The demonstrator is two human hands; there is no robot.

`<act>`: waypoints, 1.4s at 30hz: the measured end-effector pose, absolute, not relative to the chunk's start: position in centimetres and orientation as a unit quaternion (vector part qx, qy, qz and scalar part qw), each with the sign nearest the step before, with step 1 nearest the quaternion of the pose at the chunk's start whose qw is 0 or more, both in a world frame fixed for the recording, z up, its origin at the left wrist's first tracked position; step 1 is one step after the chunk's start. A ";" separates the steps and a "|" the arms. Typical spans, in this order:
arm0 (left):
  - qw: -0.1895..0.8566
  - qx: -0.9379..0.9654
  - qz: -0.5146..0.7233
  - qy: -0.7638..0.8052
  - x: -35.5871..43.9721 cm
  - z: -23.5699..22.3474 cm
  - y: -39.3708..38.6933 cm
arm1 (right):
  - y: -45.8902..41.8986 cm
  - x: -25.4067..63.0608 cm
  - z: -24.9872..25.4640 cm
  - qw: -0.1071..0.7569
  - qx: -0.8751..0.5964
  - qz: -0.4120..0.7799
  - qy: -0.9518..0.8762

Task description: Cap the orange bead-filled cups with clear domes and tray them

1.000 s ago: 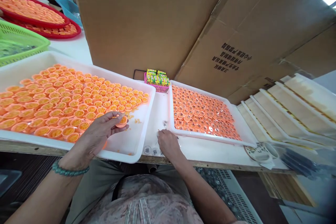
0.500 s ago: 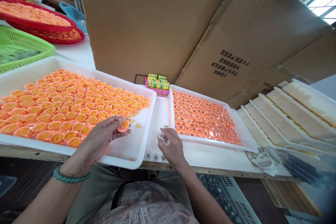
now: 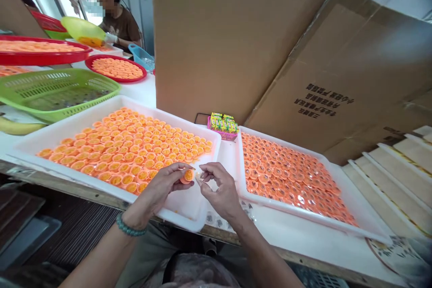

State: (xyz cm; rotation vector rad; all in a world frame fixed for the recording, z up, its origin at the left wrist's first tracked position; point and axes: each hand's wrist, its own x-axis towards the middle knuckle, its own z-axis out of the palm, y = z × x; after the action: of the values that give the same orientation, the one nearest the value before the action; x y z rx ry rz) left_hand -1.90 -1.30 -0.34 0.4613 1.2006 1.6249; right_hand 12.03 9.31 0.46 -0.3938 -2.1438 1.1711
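Note:
My left hand [image 3: 162,186] pinches a small orange cup [image 3: 186,177] by its side, its yellow-filled top turned toward my right hand. Close beside it, my right hand [image 3: 221,189] has thumb and fingertips together on a small clear piece [image 3: 199,173], whose exact shape is hard to make out. Both hands are above the right end of a white tray [image 3: 202,209] full of similar orange cups [image 3: 135,144]. Several clear discs with dark marks [image 3: 216,220] lie on the table below my right hand.
A second white tray [image 3: 240,162] on the right holds orange cups with shiny, dark-marked tops. Behind stand a pink basket [image 3: 229,136] of yellow-green packets and tall cardboard [image 3: 219,45]. A green basket [image 3: 64,92], red trays [image 3: 116,79] and a co-worker [image 3: 121,27] are at left.
My right hand has moved from the discs on the table up to the cup, bringing a small clear piece. My left hand still holds the cup. The view has turned left.

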 end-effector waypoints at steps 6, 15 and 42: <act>0.513 0.221 0.658 0.506 -1.9 -0.2 -1.2 | 9.4 10.5 0.8 0.277 -0.123 0.419 -0.856; 0.513 0.183 0.672 0.501 -2.2 -0.7 -1.4 | 9.6 10.1 0.4 0.220 -0.234 0.641 -0.697; 0.494 0.146 0.673 0.530 -2.0 -0.5 -1.2 | 8.7 8.6 -0.3 0.299 -0.312 0.688 -0.582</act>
State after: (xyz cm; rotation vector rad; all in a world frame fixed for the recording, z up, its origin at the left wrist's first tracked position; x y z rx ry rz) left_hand -2.05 -1.18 -0.46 0.3543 1.2858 1.6327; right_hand 8.55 8.67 -0.27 -0.8290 -1.5466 1.8280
